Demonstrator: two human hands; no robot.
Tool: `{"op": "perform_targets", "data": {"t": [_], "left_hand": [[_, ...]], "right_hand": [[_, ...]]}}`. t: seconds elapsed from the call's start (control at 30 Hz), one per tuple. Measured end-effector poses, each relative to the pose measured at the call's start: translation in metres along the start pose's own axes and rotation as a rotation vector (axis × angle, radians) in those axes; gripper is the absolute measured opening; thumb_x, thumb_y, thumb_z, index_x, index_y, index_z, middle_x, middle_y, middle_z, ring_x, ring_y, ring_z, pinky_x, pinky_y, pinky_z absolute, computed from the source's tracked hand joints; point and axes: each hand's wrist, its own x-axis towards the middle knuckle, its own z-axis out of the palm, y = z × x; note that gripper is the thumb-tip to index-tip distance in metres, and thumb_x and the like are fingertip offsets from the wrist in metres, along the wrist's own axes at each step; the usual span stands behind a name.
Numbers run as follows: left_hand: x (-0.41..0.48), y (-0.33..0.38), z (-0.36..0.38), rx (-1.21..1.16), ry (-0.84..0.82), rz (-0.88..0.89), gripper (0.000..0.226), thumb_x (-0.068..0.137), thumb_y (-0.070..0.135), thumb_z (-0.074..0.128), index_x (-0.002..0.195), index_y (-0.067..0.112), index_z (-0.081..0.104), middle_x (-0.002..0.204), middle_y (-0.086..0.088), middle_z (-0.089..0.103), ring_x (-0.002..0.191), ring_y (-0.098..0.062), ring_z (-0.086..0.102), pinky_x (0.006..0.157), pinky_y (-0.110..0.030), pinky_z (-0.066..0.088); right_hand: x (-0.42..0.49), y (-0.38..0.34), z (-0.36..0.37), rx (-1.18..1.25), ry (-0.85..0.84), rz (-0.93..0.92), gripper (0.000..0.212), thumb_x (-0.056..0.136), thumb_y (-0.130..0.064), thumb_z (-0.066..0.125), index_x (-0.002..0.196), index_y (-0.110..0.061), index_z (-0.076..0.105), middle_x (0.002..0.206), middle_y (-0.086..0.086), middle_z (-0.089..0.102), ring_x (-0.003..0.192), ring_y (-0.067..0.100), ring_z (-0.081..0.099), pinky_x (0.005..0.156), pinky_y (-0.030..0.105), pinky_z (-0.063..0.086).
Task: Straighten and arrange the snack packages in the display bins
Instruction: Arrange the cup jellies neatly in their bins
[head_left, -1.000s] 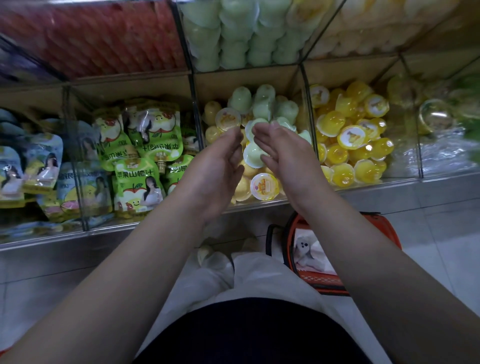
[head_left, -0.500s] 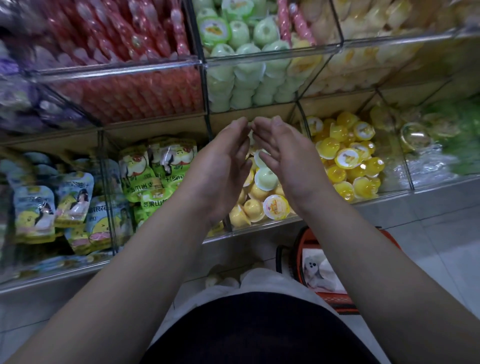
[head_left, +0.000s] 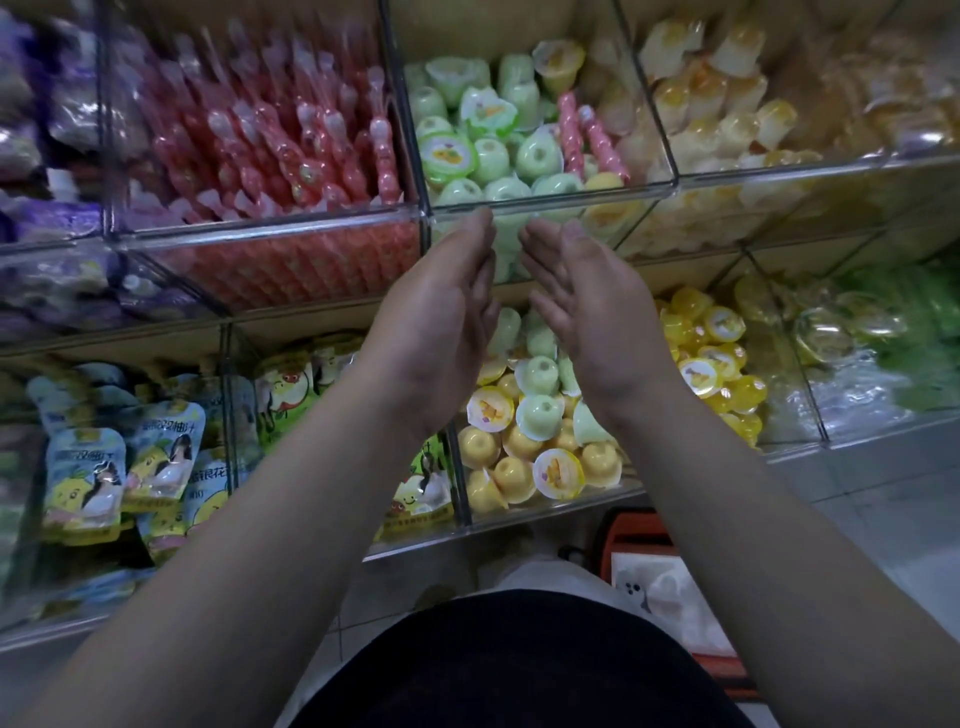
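Left hand (head_left: 441, 312) and right hand (head_left: 582, 306) hover close together, fingers straight, palms facing inward and hidden. Just behind them is the clear upper bin (head_left: 545, 200) of green jelly cups (head_left: 493, 150). The forearms cover part of the mixed cups (head_left: 540, 415) in the bin below. An orange basket (head_left: 631, 535) is partly hidden.

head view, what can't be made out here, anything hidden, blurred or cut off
1. Left hand and right hand: the head view shows only their backs, so anything cupped between the palms is hidden.
2. Jelly cups under the hands: head view, partly covered by both hands.
3. Purple packages: head view, blurred and cut off by the left edge.
4. Orange basket: head view, partly behind the right forearm.
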Motion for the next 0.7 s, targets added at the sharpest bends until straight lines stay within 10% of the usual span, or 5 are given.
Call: {"op": "perform_targets", "data": {"t": [0.7], "left_hand": [[0.112, 0.041, 0.044, 0.103, 0.085, 0.102, 0.053, 0.105, 0.038, 0.034, 0.155, 0.022, 0.027, 0.16, 0.011, 0.027, 0.145, -0.003, 0.025, 0.119, -0.03, 0.02]], "right_hand": [[0.13, -0.046, -0.044, -0.107, -0.058, -0.094, 0.044, 0.085, -0.055, 0.041, 0.117, -0.031, 0.06, 0.138, -0.004, 0.057, 0.125, 0.004, 0.055, 0.109, 0.033, 0.042]]}}
